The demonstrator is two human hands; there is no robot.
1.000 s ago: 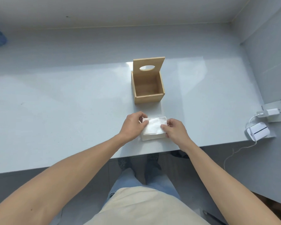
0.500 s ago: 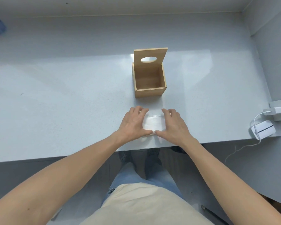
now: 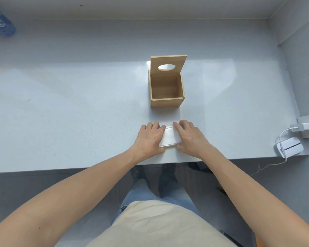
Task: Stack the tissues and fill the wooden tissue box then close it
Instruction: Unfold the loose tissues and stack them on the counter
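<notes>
A white stack of tissues lies on the grey table near its front edge. My left hand presses against the stack's left side and my right hand against its right side, fingers stretched forward and thumbs at the near edge, squeezing the stack between them. The wooden tissue box stands a short way beyond the stack, empty inside. Its lid, with an oval hole, stands upright at the back.
A white charger and a small white device with a cable sit at the table's right front corner. A blue bottle lies at the far left. A wall rises on the right.
Both hands went from holding the stack's top corners to flanking its sides, and they now squeeze it narrower. The camera view has shifted slightly.
</notes>
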